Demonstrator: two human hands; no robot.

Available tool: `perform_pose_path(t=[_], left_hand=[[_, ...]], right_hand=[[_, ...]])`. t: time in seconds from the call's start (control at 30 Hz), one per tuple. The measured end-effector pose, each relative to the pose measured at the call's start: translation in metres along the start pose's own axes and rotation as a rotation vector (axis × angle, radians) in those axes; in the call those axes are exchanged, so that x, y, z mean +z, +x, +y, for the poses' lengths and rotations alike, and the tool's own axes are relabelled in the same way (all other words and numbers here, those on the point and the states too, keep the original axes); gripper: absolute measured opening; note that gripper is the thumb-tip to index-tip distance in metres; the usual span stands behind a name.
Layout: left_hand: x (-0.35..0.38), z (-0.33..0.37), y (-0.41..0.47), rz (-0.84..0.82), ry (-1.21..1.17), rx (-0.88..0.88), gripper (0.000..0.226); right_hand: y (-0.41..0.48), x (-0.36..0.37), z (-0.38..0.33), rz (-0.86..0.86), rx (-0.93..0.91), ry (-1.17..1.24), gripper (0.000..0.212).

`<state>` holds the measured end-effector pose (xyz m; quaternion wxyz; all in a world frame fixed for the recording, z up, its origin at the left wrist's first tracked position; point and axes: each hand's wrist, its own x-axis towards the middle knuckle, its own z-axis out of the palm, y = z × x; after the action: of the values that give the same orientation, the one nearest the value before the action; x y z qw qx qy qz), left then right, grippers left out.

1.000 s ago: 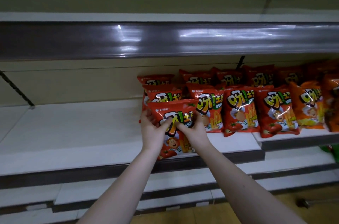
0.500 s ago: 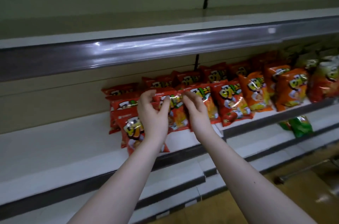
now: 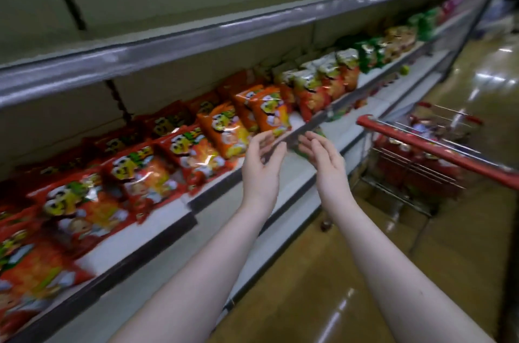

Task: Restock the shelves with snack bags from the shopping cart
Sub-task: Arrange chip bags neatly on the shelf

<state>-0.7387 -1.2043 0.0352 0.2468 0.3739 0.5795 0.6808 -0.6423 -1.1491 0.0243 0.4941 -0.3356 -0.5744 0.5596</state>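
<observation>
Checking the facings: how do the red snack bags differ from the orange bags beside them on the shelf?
The red snack bags fill the left stretch, nearest the camera; the orange bags stand farther right. The red snack bags outnumber the orange bags. Both kinds lean back on one shelf.

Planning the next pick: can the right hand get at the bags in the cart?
Probably yes: the right hand is empty, and the cart stands open-topped beside it with only the red handle between.

Bare forearms [image 3: 196,272], hands [image 3: 259,171] [image 3: 327,166] seemingly bare
</observation>
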Motion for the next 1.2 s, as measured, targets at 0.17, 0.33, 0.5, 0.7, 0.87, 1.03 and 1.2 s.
perform_pose_path(t=[0.17, 0.33, 0.5, 0.7, 0.87, 1.03, 1.2], left_hand=[[0.162, 0.000, -0.032, -0.167, -0.081, -0.066, 0.020], [0.267, -0.016, -0.056, -0.320, -0.141, -0.134, 0.022], [0.347, -0.034, -0.063, -0.469, -0.106, -0.171, 0.023], [0.464, -0.064, -0.020, -0.552, -0.106, -0.203, 0.022], [0.531, -0.086, 0.024, -0.512, -0.131, -0.272, 0.018], [0.594, -0.104, 0.068, -0.470, -0.124, -0.318, 0.015], [0.638, -0.132, 0.098, -0.389, -0.050, -0.372, 0.015]], right_hand=[[0.005, -0.163, -0.008, 0.217, -0.019, -0.006, 0.020], [0.000, -0.271, -0.012, 0.373, 0.016, -0.030, 0.018], [0.007, -0.352, -0.009, 0.510, 0.063, -0.064, 0.025], [0.076, -0.444, 0.012, 0.613, 0.083, -0.095, 0.021], [0.137, -0.490, 0.026, 0.625, 0.149, -0.101, 0.026], [0.198, -0.537, 0.046, 0.599, 0.234, -0.130, 0.021], [0.246, -0.581, 0.066, 0.540, 0.288, -0.129, 0.022]])
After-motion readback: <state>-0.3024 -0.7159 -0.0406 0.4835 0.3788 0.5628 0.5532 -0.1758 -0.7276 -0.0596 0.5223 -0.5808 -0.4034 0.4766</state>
